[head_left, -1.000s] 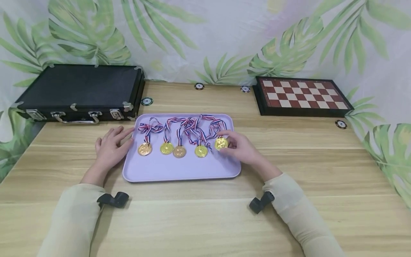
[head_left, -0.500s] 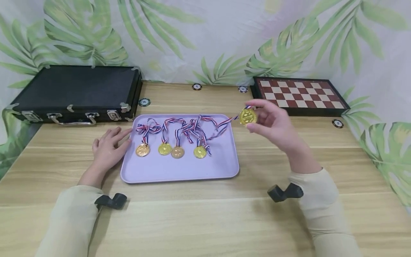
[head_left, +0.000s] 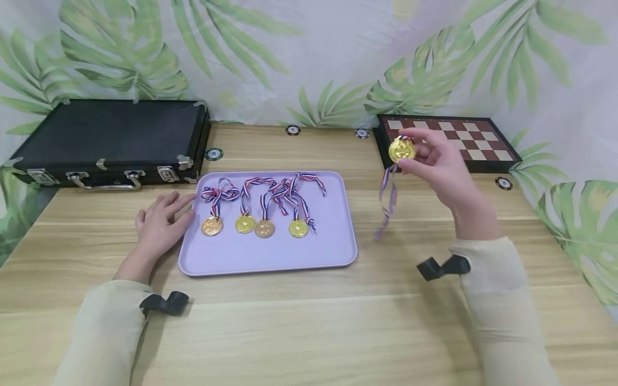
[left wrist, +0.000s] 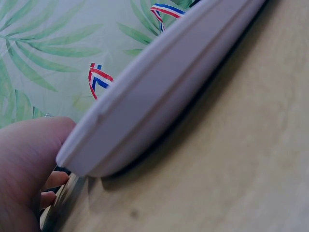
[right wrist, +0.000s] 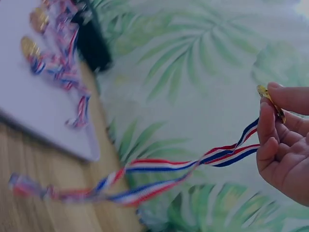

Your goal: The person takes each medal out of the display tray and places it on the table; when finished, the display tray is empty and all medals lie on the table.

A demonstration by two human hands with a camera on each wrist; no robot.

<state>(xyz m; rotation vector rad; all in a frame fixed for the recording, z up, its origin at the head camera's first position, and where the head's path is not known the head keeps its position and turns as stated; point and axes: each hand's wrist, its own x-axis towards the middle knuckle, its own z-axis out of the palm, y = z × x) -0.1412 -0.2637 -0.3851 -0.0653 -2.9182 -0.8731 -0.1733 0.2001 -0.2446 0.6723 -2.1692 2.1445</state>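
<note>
My right hand (head_left: pixel 446 169) pinches a gold medal (head_left: pixel 402 149) between thumb and fingers, raised in front of the chessboard. Its red, white and blue ribbon (right wrist: pixel 193 164) dangles below, trailing off to the left in the right wrist view. My left hand (head_left: pixel 161 225) rests on the table against the left edge of a lilac tray (head_left: pixel 270 257), fingers extended; the left wrist view shows the thumb (left wrist: pixel 36 140) at the tray's rim. On the tray lie a copper-coloured medal (head_left: pixel 212 226), a gold medal (head_left: pixel 245 224), a bronze medal (head_left: pixel 264 229) and another gold medal (head_left: pixel 298 229), ribbons spread behind them.
A black hard case (head_left: pixel 111 139) with metal latches stands at the back left. The chessboard (head_left: pixel 483 142) lies at the back right, partly covered by my right hand. Several poker chips (head_left: pixel 214 154) lie around the table's back and right side. A leaf-patterned cloth hangs behind.
My right hand has lifted the gold medal off the tray and carried it right and up, its ribbon sliding free of the others. My left hand stays at the tray's edge.
</note>
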